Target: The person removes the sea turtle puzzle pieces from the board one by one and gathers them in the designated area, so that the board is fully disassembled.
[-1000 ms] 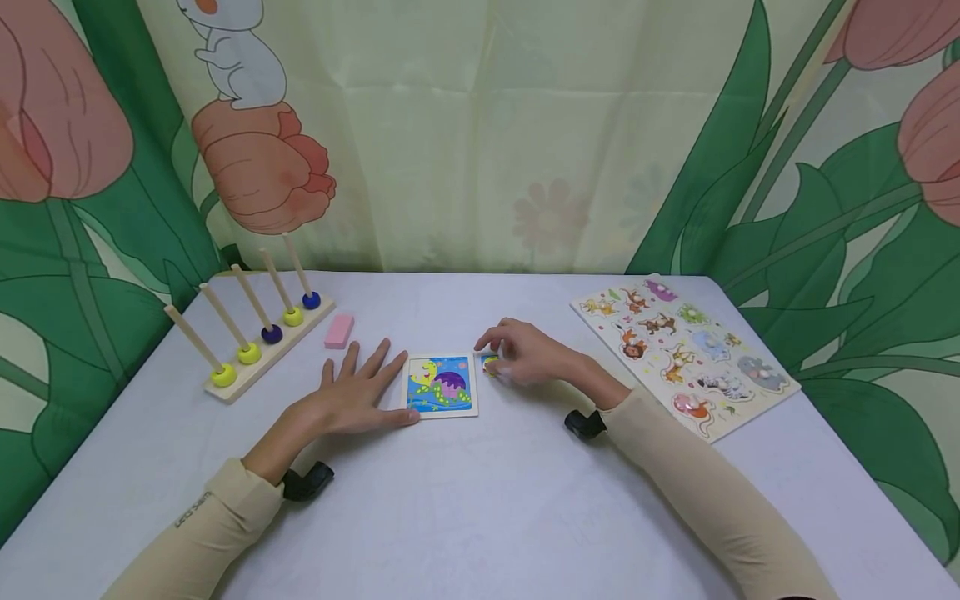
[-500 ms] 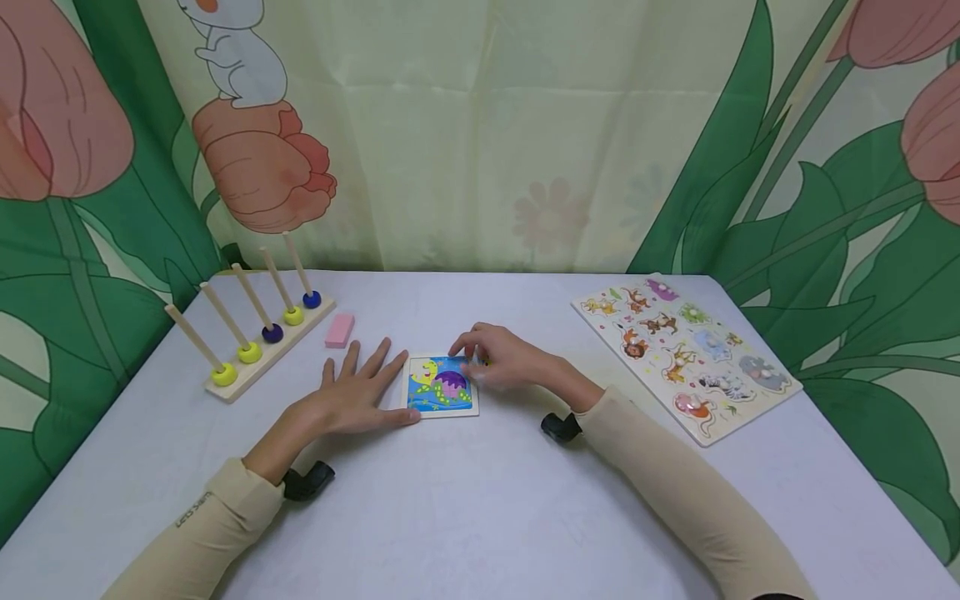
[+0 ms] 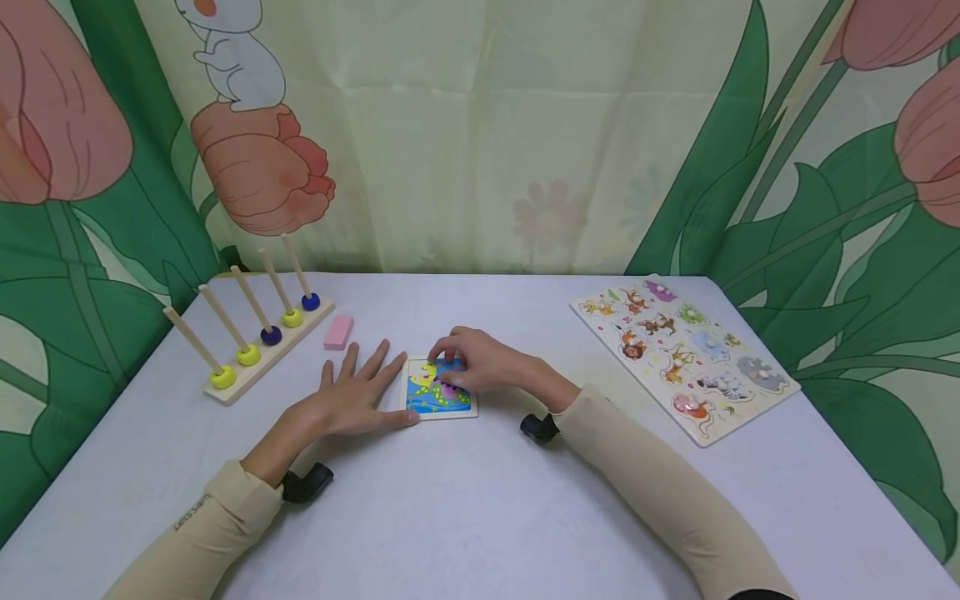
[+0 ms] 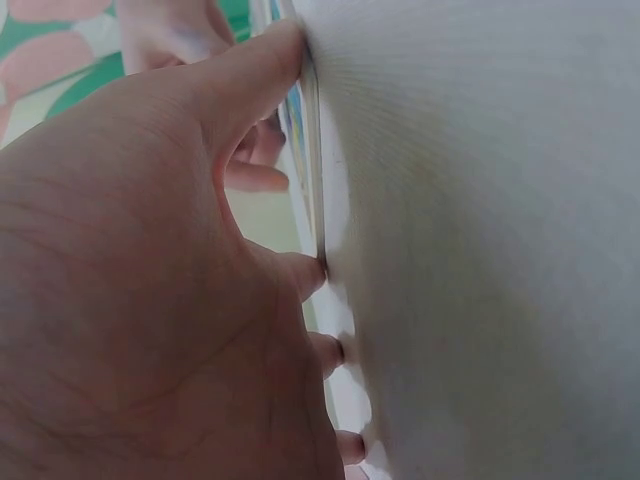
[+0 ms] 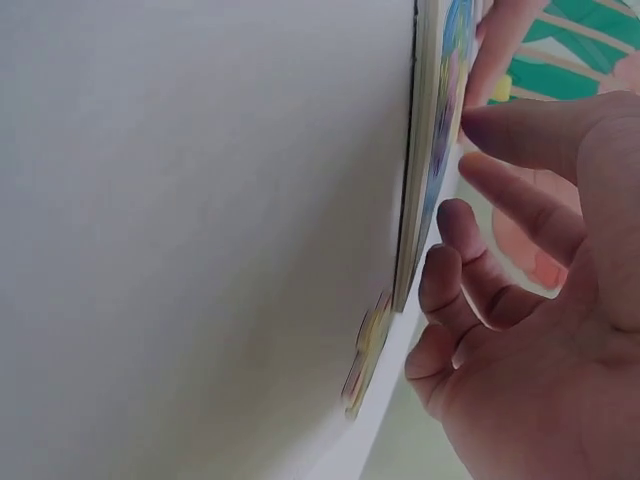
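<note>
A small wooden puzzle board [image 3: 442, 406] with a colourful dinosaur picture lies flat on the table. My left hand [image 3: 345, 408] is spread flat beside it, thumb at the lower left corner and index fingertip at the upper left edge. Over the board's upper right part is my right hand [image 3: 487, 360], its thumb and index finger at the picture. In the right wrist view a gap shows between those two fingertips, and nothing is visible between them; the other fingers [image 5: 440, 280] are bent. A small loose puzzle piece [image 5: 368, 355] lies on the table beside the board, hidden in the head view.
A wooden peg stand [image 3: 270, 354] with yellow and blue beads stands at the left. Near it lies a pink block [image 3: 338, 332]. At the right is a large animal puzzle board [image 3: 686, 358]. A printed curtain [image 3: 480, 167] hangs behind the white table [image 3: 480, 500].
My right hand has moved left from the loose piece at the board's right side to over the dinosaur picture. The left hand has stayed in place.
</note>
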A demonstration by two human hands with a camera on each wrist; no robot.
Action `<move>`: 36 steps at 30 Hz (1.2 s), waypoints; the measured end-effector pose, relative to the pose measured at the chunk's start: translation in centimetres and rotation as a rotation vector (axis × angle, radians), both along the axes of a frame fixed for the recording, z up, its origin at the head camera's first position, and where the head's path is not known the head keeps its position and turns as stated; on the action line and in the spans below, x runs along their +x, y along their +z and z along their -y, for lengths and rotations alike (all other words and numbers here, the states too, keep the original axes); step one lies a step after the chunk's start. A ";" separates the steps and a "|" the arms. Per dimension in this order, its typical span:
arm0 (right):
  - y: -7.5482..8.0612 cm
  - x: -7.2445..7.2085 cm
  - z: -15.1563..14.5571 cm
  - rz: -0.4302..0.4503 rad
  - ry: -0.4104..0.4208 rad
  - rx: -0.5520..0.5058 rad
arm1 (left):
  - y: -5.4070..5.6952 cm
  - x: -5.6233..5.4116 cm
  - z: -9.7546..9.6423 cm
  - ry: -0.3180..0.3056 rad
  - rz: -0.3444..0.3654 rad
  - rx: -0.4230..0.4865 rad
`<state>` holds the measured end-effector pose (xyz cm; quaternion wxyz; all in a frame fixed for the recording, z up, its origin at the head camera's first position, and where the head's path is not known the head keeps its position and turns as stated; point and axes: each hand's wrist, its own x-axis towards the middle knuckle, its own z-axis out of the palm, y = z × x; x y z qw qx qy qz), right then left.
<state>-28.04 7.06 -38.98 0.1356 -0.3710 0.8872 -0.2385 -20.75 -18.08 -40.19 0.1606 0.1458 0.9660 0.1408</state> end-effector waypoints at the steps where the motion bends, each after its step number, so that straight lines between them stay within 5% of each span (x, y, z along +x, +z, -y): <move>1: 0.0 0.0 0.1 0.001 0.002 0.006 | -0.2 -0.1 0.0 0.002 -0.001 -0.005; 19: 0.2 0.1 0.9 -0.019 0.037 0.075 | -1.5 -0.8 0.4 0.004 -0.027 -0.021; 30: 0.5 0.2 0.9 -0.004 0.031 0.079 | 0.5 0.3 -0.1 0.002 0.012 0.010; 36: 0.3 0.0 1.0 -0.002 0.027 0.080 | 0.0 0.2 0.0 0.009 0.001 0.000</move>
